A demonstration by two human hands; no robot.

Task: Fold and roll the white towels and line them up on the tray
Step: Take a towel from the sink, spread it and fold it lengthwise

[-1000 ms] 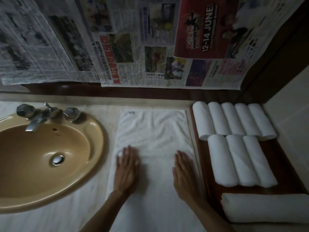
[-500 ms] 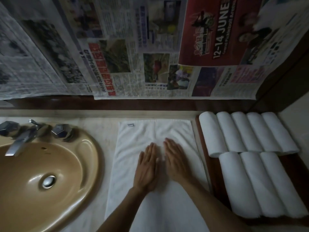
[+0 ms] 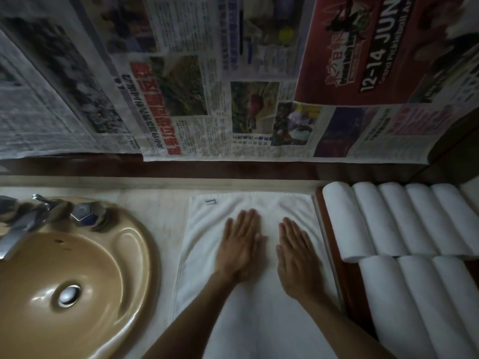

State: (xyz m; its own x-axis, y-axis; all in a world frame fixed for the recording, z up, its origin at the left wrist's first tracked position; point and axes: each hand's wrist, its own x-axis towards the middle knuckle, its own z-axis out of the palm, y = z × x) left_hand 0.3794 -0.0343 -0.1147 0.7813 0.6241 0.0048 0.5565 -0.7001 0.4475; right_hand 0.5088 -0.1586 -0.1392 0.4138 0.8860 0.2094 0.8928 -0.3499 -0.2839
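A white towel [image 3: 207, 244] lies flat on the pale counter, folded into a long strip with a small tag near its far left corner. My left hand [image 3: 239, 244] and my right hand [image 3: 296, 255] both press palm-down on its far half, fingers straight, a small gap between them. To the right a dark wooden tray [image 3: 333, 255] carries two rows of rolled white towels [image 3: 388, 218], several in the back row and three in the front row [image 3: 414, 294].
A tan oval sink [image 3: 77, 281] with a chrome tap [image 3: 23, 224] fills the left of the counter. Newspaper sheets [image 3: 207, 86] hang on the wall behind. A dark wooden ledge runs along the back.
My hands came together at the towel's middle, slid toward its far end, and have now spread slightly apart. The view shifted left and nearer, dropping the large roll at the tray's front out of frame.
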